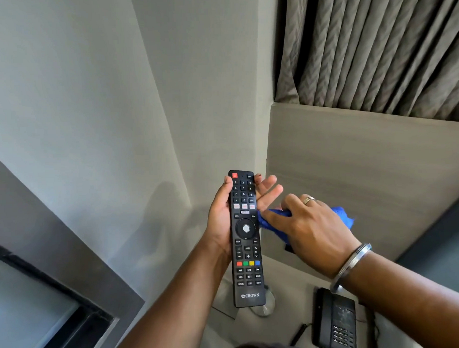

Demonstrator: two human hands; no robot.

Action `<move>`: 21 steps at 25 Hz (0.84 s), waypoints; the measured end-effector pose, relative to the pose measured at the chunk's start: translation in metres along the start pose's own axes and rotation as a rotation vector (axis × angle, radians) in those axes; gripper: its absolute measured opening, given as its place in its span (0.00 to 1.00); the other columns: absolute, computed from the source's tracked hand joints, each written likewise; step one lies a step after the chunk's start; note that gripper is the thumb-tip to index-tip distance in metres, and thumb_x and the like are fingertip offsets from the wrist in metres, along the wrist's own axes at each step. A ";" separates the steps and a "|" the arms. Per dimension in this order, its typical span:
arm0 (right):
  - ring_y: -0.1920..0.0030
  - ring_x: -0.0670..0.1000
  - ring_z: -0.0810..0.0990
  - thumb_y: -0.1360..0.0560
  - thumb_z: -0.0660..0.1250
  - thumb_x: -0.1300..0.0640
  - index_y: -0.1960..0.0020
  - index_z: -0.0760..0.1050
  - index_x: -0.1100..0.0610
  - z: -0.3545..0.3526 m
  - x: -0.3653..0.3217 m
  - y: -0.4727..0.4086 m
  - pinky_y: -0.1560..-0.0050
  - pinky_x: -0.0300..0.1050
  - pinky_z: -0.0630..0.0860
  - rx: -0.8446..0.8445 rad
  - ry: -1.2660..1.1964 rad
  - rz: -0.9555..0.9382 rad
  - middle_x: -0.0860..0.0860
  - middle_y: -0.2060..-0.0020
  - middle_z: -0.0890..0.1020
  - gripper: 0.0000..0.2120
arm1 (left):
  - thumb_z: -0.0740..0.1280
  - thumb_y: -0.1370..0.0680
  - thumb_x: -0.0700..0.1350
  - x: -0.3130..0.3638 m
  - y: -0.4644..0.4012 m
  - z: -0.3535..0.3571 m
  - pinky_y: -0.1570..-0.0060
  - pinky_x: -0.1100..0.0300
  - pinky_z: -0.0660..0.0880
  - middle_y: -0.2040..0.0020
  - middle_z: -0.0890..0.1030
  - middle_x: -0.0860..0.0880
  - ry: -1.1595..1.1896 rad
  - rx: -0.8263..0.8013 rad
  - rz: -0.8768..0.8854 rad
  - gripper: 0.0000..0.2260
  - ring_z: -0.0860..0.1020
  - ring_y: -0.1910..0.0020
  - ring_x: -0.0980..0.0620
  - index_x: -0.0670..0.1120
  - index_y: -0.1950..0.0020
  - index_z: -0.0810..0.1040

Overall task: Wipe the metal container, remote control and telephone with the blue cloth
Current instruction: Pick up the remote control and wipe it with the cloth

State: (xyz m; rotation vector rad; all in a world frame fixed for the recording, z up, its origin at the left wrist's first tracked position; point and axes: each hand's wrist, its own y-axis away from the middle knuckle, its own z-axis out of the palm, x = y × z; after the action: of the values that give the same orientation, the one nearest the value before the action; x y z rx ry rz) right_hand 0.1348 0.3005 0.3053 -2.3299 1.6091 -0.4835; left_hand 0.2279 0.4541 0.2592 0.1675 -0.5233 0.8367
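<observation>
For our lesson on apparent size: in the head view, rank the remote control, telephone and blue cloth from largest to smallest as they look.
1. Remote control, but it is held nearest the camera.
2. Telephone, cut off by the frame edge.
3. Blue cloth, mostly hidden under the right hand, so its rank is unsure.

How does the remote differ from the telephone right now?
The remote control is held up in the left hand; the telephone lies on the surface below. The remote is slim with coloured buttons; the telephone is broader, all dark. Both are black with keypads.
</observation>
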 end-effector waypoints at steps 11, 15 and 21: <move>0.69 0.56 0.73 0.36 0.74 0.62 0.42 0.78 0.49 -0.011 -0.002 -0.001 0.72 0.47 0.72 0.019 -0.050 -0.017 0.54 0.62 0.76 0.23 | 0.59 0.20 0.59 -0.004 0.000 -0.001 0.32 0.43 0.71 0.32 0.77 0.38 -0.034 0.048 -0.025 0.24 0.73 0.31 0.40 0.41 0.37 0.74; 0.64 0.56 0.72 0.29 0.67 0.62 0.41 0.76 0.50 -0.026 0.015 -0.051 0.70 0.46 0.71 0.136 -0.184 0.197 0.54 0.60 0.76 0.18 | 0.61 0.20 0.58 -0.009 -0.001 0.001 0.30 0.43 0.69 0.36 0.79 0.40 -0.142 0.055 0.039 0.22 0.76 0.36 0.42 0.43 0.35 0.78; 0.52 0.59 0.78 0.25 0.62 0.60 0.39 0.76 0.52 0.028 -0.037 -0.025 0.49 0.49 0.76 -0.073 -0.518 0.274 0.54 0.45 0.77 0.15 | 0.58 0.19 0.59 -0.002 -0.034 -0.012 0.43 0.48 0.79 0.46 0.84 0.44 -0.048 0.245 0.092 0.21 0.82 0.41 0.43 0.42 0.43 0.77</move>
State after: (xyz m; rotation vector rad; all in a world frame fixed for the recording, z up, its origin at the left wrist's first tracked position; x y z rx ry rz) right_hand 0.1562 0.3445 0.2853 -2.0046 1.6531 0.2255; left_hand 0.2565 0.4348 0.2497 0.3915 -0.4748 0.9882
